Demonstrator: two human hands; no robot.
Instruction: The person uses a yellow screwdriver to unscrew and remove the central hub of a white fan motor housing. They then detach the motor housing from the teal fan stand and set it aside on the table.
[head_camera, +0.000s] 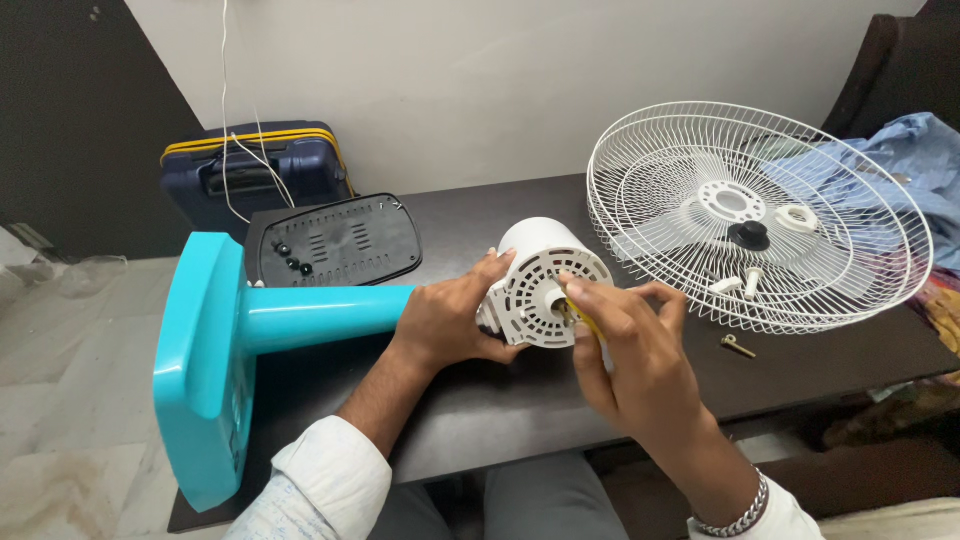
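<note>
Far left, at 9 o'clock: a turquoise fan stand (215, 350) is laid on its side, base hanging over the edge of the dark desk (500, 400), pole running toward centre. Behind it, at 11 o'clock, a navy suitcase (255, 170) is stood on the floor against the wall, a white cord draped over it. Just beside it, a black vented cover plate (335, 240) is laid flat on the desk. Centre: the white fan motor housing (540, 275) is seated at the end of the pole, vented face turned toward the camera. The left hand (450, 320) is wrapped around the housing's left side and the pole end, grasping firmly. The right hand (635, 350) is pinched around a yellow-handled tool (585, 320), whose tip is set at the hub of the housing; a metal bracelet is worn at the wrist. At 2 o'clock, a white wire fan guard (760, 215) is laid flat; a black knob (748, 235) and white plastic fittings are seen inside it. A brass screw (738, 346) is lying just below its rim. Far right: blue cloth (900, 160).
</note>
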